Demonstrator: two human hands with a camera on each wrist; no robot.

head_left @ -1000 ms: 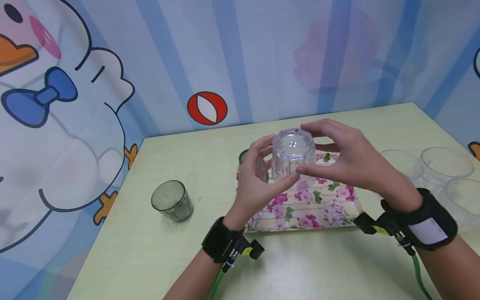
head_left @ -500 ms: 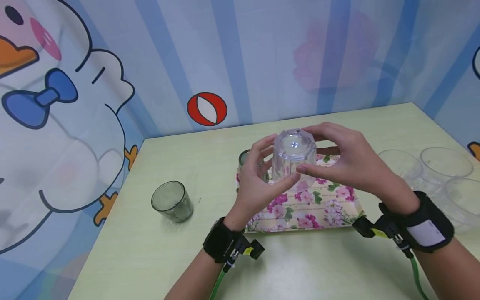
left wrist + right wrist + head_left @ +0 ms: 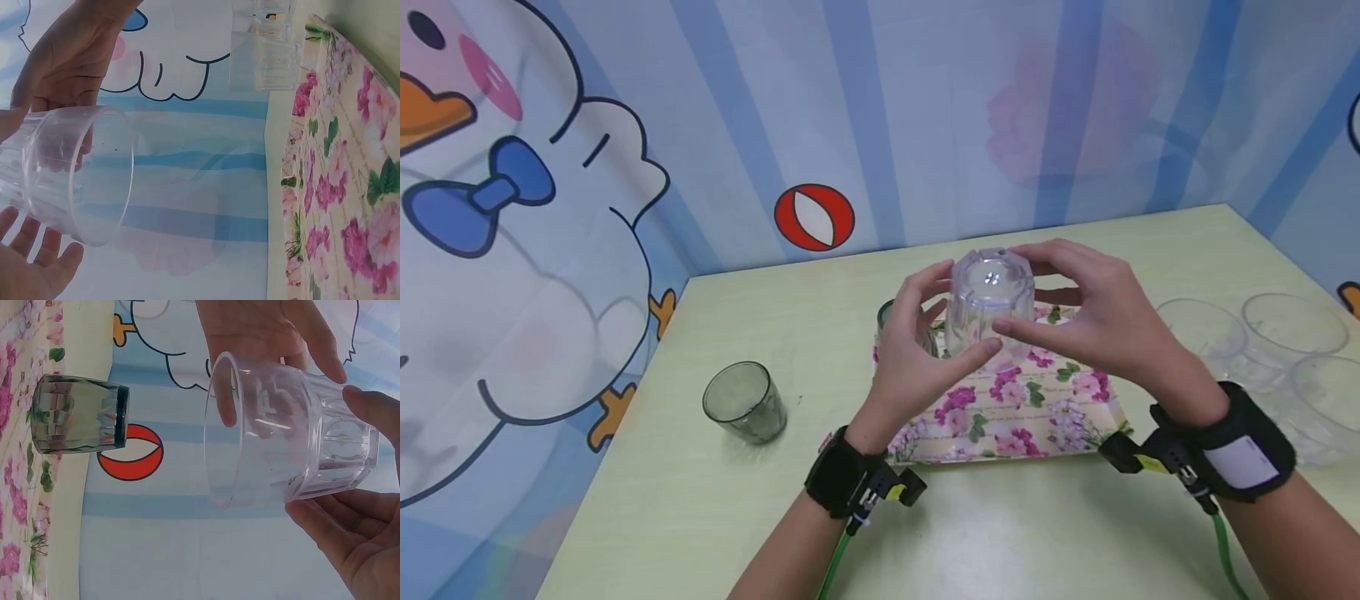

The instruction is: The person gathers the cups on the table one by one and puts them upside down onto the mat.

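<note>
Both hands, left hand (image 3: 917, 350) and right hand (image 3: 1090, 321), are grasping an upside-down clear glass (image 3: 988, 304) with curled fingers, having lifted it slightly higher above the floral tray (image 3: 1037, 417) mid-bench.

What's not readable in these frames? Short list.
- Head view: green glass on tray mostly hidden behind the left hand.
- Head view: clear glasses at right, count unclear; the edge crops them.
- Wrist views: tray cropped, and the gap beneath the held clear glass unseen.
</note>
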